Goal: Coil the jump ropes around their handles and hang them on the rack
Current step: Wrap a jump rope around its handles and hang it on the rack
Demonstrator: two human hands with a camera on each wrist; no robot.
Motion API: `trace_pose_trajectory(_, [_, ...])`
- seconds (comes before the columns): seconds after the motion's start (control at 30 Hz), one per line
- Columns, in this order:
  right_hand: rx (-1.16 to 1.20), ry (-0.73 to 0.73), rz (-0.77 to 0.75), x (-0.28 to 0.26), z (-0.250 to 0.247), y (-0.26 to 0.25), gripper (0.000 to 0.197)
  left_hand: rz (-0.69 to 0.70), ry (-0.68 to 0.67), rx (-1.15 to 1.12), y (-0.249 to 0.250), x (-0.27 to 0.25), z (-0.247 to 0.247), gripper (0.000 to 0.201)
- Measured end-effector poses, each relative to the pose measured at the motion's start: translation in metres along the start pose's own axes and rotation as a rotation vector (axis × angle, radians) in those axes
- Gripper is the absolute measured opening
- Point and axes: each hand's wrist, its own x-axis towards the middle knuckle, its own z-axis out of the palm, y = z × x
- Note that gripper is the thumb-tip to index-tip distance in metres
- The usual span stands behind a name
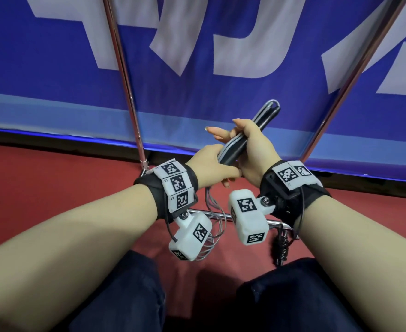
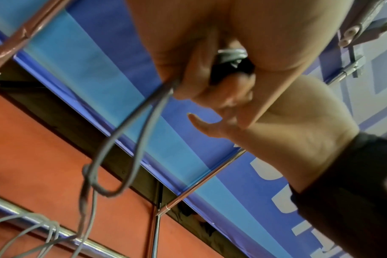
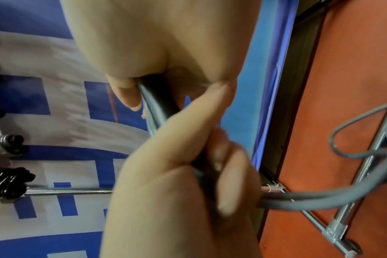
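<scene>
Two black jump rope handles [image 1: 250, 137] lie side by side, tilted up to the right, with grey rope folded over their top end. My right hand [image 1: 247, 144] grips their middle, one finger stretched out to the left. My left hand [image 1: 209, 161] grips their lower end, and the grey rope [image 1: 212, 207] hangs from it in loose loops. In the left wrist view the rope [image 2: 121, 132] leaves my left hand [image 2: 199, 82] beside the handles' butt [image 2: 232, 68]. In the right wrist view my right hand [image 3: 166, 66] and left hand [image 3: 179, 192] both curl round the handles [image 3: 159, 106].
The chrome rack's uprights [image 1: 122, 68] rise on both sides, and its low bar [image 1: 276, 222] runs under my wrists. Coiled jump ropes [image 3: 4, 181] hang on a rack bar. One black coiled rope [image 1: 279, 248] shows by my right knee. Red floor and a blue banner lie behind.
</scene>
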Motion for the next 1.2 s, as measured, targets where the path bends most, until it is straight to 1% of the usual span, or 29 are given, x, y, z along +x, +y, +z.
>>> trace_pose_trajectory(0.1, [-0.034, -0.036, -0.007, 0.001, -0.002, 0.001, 0.032, -0.021, 0.053, -0.027, 0.000, 0.002, -0.003, 0.017])
trace_pose_trajectory(0.17, [-0.095, -0.055, -0.021, -0.001, -0.002, 0.002, 0.031, -0.052, 0.086, -0.002, 0.000, 0.005, -0.006, 0.019])
trace_pose_trajectory(0.27, [-0.147, -0.043, -0.021, -0.003, -0.001, 0.007, 0.029, -0.088, 0.058, 0.015, -0.003, 0.007, -0.006, 0.025])
trace_pose_trajectory(0.33, [-0.143, -0.040, -0.007, -0.005, 0.002, 0.010, 0.030, -0.078, 0.063, 0.023, -0.005, 0.007, -0.005, 0.022])
trace_pose_trajectory(0.43, [-0.095, -0.051, 0.020, -0.004, 0.003, 0.010, 0.032, -0.025, 0.102, 0.083, -0.006, 0.008, -0.005, 0.018])
trace_pose_trajectory(0.5, [-0.149, -0.038, 0.057, -0.001, -0.002, 0.010, 0.031, -0.008, 0.108, 0.154, -0.006, 0.008, -0.007, 0.012])
trace_pose_trajectory(0.53, [-0.238, -0.019, 0.092, 0.000, -0.006, 0.009, 0.032, -0.006, 0.113, 0.199, -0.007, 0.009, -0.009, 0.014])
trace_pose_trajectory(0.57, [-0.370, 0.009, 0.141, 0.001, -0.011, 0.008, 0.038, -0.014, 0.123, 0.260, -0.009, 0.010, -0.012, 0.016])
trace_pose_trajectory(0.6, [-0.494, 0.047, 0.200, 0.002, -0.017, 0.006, 0.049, -0.029, 0.136, 0.329, -0.011, 0.011, -0.015, 0.017])
trace_pose_trajectory(0.63, [-0.585, 0.112, 0.252, 0.003, -0.023, 0.004, 0.061, -0.047, 0.146, 0.397, -0.015, 0.011, -0.019, 0.017])
trace_pose_trajectory(0.67, [-0.641, 0.196, 0.275, 0.003, -0.026, 0.002, 0.068, -0.069, 0.149, 0.459, -0.019, 0.011, -0.022, 0.018])
trace_pose_trajectory(0.7, [-0.706, 0.314, 0.239, 0.003, -0.030, 0.001, 0.070, -0.090, 0.146, 0.520, -0.024, 0.011, -0.026, 0.020])
trace_pose_trajectory(0.73, [-0.815, 0.460, 0.119, 0.003, -0.033, 0.000, 0.068, -0.106, 0.136, 0.581, -0.028, 0.010, -0.028, 0.025])
trace_pose_trajectory(0.77, [-0.962, 0.565, -0.072, 0.004, -0.037, -0.002, 0.060, -0.110, 0.118, 0.644, -0.030, 0.009, -0.029, 0.030])
trace_pose_trajectory(0.8, [-1.104, 0.577, -0.295, 0.004, -0.040, -0.002, 0.051, -0.105, 0.095, 0.697, -0.032, 0.008, -0.029, 0.033])
trace_pose_trajectory(0.83, [-1.251, 0.473, -0.477, 0.003, -0.039, -0.002, 0.048, -0.091, 0.074, 0.734, -0.031, 0.007, -0.027, 0.032])
trace_pose_trajectory(0.87, [-1.415, 0.283, -0.543, 0.000, -0.034, 0.000, 0.052, -0.070, 0.055, 0.760, -0.030, 0.005, -0.024, 0.028])
trace_pose_trajectory(0.9, [-1.599, 0.077, -0.508, -0.003, -0.028, 0.004, 0.052, -0.042, 0.035, 0.780, -0.028, 0.004, -0.021, 0.024])
trace_pose_trajectory(0.93, [-1.794, -0.095, -0.430, -0.005, -0.022, 0.009, 0.047, -0.006, 0.015, 0.795, -0.027, 0.003, -0.018, 0.020])
trace_pose_trajectory(0.97, [-1.954, -0.207, -0.355, -0.006, -0.015, 0.013, 0.037, 0.030, -0.012, 0.808, -0.025, 0.001, -0.014, 0.018])
trace_pose_trajectory(1.0, [-2.058, -0.255, -0.316, -0.008, -0.009, 0.017, 0.029, 0.066, -0.039, 0.818, -0.024, 0.000, -0.011, 0.017])
trace_pose_trajectory(1.03, [-2.095, -0.253, -0.314, -0.009, -0.007, 0.020, 0.026, 0.099, -0.060, 0.825, -0.023, -0.002, -0.008, 0.016])
trace_pose_trajectory(1.13, [-2.012, -0.156, -0.323, -0.013, -0.004, 0.021, 0.022, 0.142, -0.054, 0.817, -0.022, -0.005, -0.008, 0.012])
trace_pose_trajectory(1.2, [-1.989, -0.139, -0.333, -0.016, -0.004, 0.024, 0.020, 0.158, -0.050, 0.794, -0.025, -0.006, -0.012, 0.013])
